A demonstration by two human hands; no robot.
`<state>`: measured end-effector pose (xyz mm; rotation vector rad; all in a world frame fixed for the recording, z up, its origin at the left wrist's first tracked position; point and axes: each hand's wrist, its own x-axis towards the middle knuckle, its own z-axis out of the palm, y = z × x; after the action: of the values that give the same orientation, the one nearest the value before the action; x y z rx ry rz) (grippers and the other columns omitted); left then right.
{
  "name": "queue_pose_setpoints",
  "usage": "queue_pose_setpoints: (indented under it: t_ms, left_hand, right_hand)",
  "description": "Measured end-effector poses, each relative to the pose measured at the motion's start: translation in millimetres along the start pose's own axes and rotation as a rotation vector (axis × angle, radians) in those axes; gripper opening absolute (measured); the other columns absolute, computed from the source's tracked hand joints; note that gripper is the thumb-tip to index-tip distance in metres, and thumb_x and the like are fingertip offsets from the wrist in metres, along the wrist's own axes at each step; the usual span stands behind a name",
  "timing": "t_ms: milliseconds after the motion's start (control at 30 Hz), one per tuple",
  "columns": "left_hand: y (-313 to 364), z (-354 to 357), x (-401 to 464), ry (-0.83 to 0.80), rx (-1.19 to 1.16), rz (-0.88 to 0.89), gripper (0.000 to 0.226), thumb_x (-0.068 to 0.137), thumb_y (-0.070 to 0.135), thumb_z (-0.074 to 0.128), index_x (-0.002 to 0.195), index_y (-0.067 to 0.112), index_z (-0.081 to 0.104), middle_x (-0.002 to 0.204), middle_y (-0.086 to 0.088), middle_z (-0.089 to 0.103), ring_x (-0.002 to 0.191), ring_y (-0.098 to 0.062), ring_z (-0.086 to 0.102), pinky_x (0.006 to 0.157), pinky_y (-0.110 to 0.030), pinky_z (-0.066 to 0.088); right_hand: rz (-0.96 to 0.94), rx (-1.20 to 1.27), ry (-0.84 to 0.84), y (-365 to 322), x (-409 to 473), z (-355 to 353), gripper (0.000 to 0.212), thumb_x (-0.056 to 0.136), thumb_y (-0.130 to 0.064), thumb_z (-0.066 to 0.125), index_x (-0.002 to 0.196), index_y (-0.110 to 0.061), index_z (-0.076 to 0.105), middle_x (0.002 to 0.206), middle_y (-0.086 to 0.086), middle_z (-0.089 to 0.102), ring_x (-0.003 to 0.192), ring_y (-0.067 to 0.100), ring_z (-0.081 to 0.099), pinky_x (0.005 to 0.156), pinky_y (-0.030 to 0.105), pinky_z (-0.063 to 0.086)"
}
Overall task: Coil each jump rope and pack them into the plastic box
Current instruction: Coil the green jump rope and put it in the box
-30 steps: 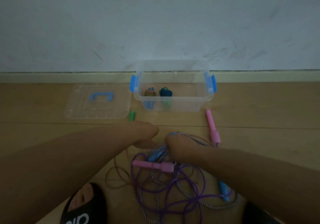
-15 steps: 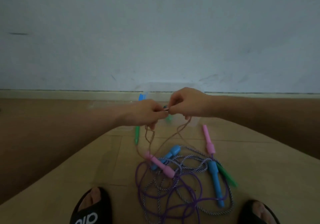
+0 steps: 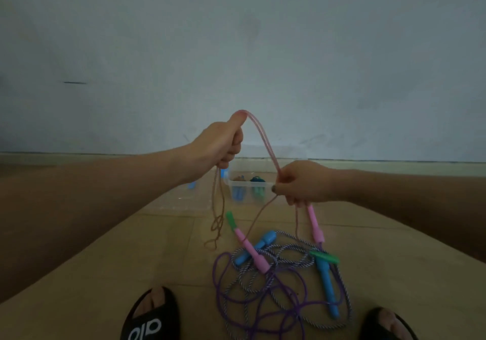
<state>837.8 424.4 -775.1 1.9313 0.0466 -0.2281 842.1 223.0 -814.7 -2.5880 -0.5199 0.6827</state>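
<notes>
My left hand [image 3: 222,142] is raised and grips a thin translucent pink rope [image 3: 259,134], which arches over to my right hand [image 3: 297,182]; that hand pinches it lower down. Loose strands hang from both hands to the floor. The clear plastic box [image 3: 248,189] with blue latches stands behind my hands by the wall, holding two coiled ropes. On the floor lies a tangle: a purple rope [image 3: 265,295] with pink handles [image 3: 252,251], and a striped rope [image 3: 297,250] with blue handles [image 3: 326,284]. Two green handles [image 3: 231,218] lie near it.
The clear lid [image 3: 178,197] lies on the wooden floor left of the box, partly hidden by my left arm. My feet in black sandals [image 3: 150,318] stand at the bottom edge on either side of the tangle. A grey wall rises behind the box.
Both hands rose from the tangle on the floor with the thin pink rope. They then moved apart, the left going up, so the rope now arches between them.
</notes>
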Motion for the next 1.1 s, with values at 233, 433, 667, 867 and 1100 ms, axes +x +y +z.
queue_pose_setpoints:
  t_ms: [233, 433, 667, 867, 1100]
  left_hand:
    - [3.9, 2.4, -27.0, -0.022, 0.249, 0.26, 0.041, 0.094, 0.043, 0.057, 0.065, 0.016, 0.043, 0.058, 0.0, 0.032, 0.048, -0.011, 0.028, 0.047, -0.026, 0.025]
    - [-6.0, 12.5, -26.6, -0.11, 0.595, 0.477, 0.048, 0.094, 0.041, 0.058, 0.057, 0.02, 0.037, 0.049, 0.009, 0.035, 0.048, -0.006, 0.033, 0.05, -0.019, 0.028]
    - [-62.2, -32.1, -18.1, -0.246, 0.976, 0.287, 0.045, 0.098, 0.044, 0.048, 0.065, 0.013, 0.045, 0.06, -0.001, 0.046, 0.054, -0.013, 0.04, 0.058, -0.034, 0.037]
    - [-73.1, -23.1, -18.2, -0.26, 0.887, 0.225, 0.045, 0.099, 0.047, 0.044, 0.08, 0.009, 0.058, 0.072, -0.01, 0.056, 0.062, -0.016, 0.047, 0.062, -0.033, 0.039]
    - [-67.3, -7.9, -17.0, -0.324, 0.85, 0.267, 0.043, 0.097, 0.051, 0.046, 0.066, 0.022, 0.049, 0.063, 0.002, 0.047, 0.057, -0.011, 0.041, 0.057, -0.028, 0.033]
  right_hand:
    - [-0.067, 0.031, 0.184, -14.2, -22.4, 15.1, 0.046, 0.083, -0.036, 0.071, 0.122, -0.026, 0.05, 0.103, -0.006, 0.058, 0.092, 0.013, 0.058, 0.07, 0.022, 0.043]
    - [-0.187, 0.703, 0.216, -39.8, -27.3, 10.7, 0.01, 0.08, -0.002, 0.069, 0.088, -0.004, 0.062, 0.062, 0.004, 0.056, 0.05, 0.011, 0.053, 0.051, 0.028, 0.047]
    - [-0.025, -0.504, -0.07, 38.2, -15.9, 43.0, 0.026, 0.1, -0.027, 0.041, 0.101, -0.014, 0.063, 0.071, -0.005, 0.053, 0.072, 0.016, 0.056, 0.073, 0.03, 0.048]
    - [0.089, 0.208, -0.228, 20.8, -2.9, 52.6, 0.074, 0.077, -0.006, 0.072, 0.143, -0.017, 0.038, 0.132, 0.008, 0.057, 0.107, 0.019, 0.059, 0.093, 0.034, 0.051]
    - [-0.137, 0.462, -0.01, -30.9, 3.5, 48.7, 0.008, 0.084, -0.019, 0.064, 0.076, -0.018, 0.066, 0.061, 0.002, 0.049, 0.055, 0.014, 0.046, 0.053, 0.028, 0.041]
